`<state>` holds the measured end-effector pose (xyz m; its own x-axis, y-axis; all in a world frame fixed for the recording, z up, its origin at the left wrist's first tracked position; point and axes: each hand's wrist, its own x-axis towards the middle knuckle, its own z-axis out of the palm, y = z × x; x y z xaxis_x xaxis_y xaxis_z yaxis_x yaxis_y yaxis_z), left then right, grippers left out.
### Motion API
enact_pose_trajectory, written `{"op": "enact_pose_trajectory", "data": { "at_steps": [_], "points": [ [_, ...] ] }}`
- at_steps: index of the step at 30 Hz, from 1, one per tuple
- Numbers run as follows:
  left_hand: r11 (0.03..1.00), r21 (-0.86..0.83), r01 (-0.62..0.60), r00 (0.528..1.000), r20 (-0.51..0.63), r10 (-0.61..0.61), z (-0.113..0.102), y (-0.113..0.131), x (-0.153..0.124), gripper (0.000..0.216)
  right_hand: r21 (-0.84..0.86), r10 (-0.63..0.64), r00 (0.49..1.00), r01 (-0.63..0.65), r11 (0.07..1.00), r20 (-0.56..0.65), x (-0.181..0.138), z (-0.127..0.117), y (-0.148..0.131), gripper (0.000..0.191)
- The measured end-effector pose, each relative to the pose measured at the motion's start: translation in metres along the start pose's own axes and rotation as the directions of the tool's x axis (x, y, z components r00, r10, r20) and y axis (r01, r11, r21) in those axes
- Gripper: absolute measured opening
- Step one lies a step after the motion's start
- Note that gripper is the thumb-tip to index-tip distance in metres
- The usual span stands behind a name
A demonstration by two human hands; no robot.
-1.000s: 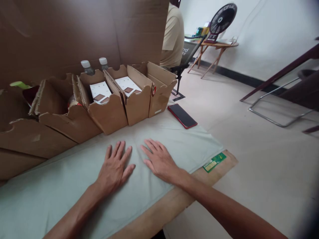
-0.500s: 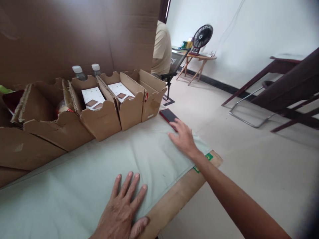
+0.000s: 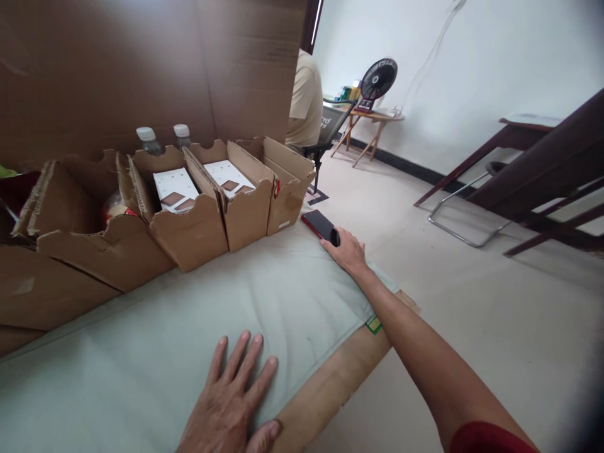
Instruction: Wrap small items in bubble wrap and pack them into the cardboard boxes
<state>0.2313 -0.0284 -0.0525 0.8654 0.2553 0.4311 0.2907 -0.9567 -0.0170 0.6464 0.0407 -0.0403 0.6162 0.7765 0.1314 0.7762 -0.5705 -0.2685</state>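
At the far right corner of the table, my right hand (image 3: 348,250) is closed around the near end of a smartphone (image 3: 319,225) with a dark screen and red edges. Thumb and fingers are on its two sides, and the phone looks to be at table level. My left hand (image 3: 231,396) lies flat with fingers spread on the pale green cloth (image 3: 189,333), its thumb at the cardboard-coloured front edge (image 3: 325,390). Nothing is in the left hand.
Cardboard bins (image 3: 201,236) line the back of the table, two with white patterned boxes (image 3: 175,189). Two white-capped bottles (image 3: 182,134) stand behind, before a tall cardboard panel (image 3: 141,69). Beyond are a seated person (image 3: 306,100), a fan (image 3: 377,79) and a dark wooden table (image 3: 514,138).
My right hand has moved from hovering over the phone's near end to gripping it. My left hand stays flat on the cloth. The view has shifted slightly.
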Motion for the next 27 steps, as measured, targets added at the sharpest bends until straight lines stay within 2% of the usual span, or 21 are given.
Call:
{"op": "enact_pose_trajectory", "data": {
  "at_steps": [5, 14, 19, 21, 24, 27],
  "points": [
    [1.000, -0.010, 0.005, 1.000, 0.003, -0.005, -0.001, 0.001, -0.001, 0.069, -0.009, 0.001, 1.000, -0.001, 1.000, -0.016, 0.000, 0.001, -0.001, 0.064],
    [0.998, -0.012, 0.055, 0.992, 0.119, -0.053, -0.007, 0.004, -0.004, 0.073, -0.008, -0.004, 0.998, 0.003, 1.000, -0.059, -0.006, -0.002, -0.005, 0.061],
    [0.998, -0.006, 0.061, 0.993, 0.101, -0.060, -0.006, 0.004, -0.005, 0.072, 0.041, -0.041, 0.994, 0.045, 0.998, -0.098, -0.010, -0.003, -0.004, 0.059],
    [0.999, 0.001, 0.046, 0.996, 0.070, -0.046, -0.004, 0.003, -0.005, 0.071, 0.073, -0.060, 0.989, 0.070, 0.995, -0.138, -0.008, -0.013, -0.009, 0.059],
    [1.000, 0.007, 0.019, 1.000, 0.022, -0.019, -0.001, 0.002, -0.004, 0.072, 0.120, -0.121, 0.966, 0.151, 0.981, -0.227, 0.000, -0.040, -0.027, 0.062],
    [1.000, 0.018, 0.022, 1.000, 0.014, -0.022, 0.001, 0.002, -0.004, 0.073, 0.170, -0.296, 0.895, 0.366, 0.915, -0.334, 0.014, -0.073, -0.062, 0.064]
  ]
}}
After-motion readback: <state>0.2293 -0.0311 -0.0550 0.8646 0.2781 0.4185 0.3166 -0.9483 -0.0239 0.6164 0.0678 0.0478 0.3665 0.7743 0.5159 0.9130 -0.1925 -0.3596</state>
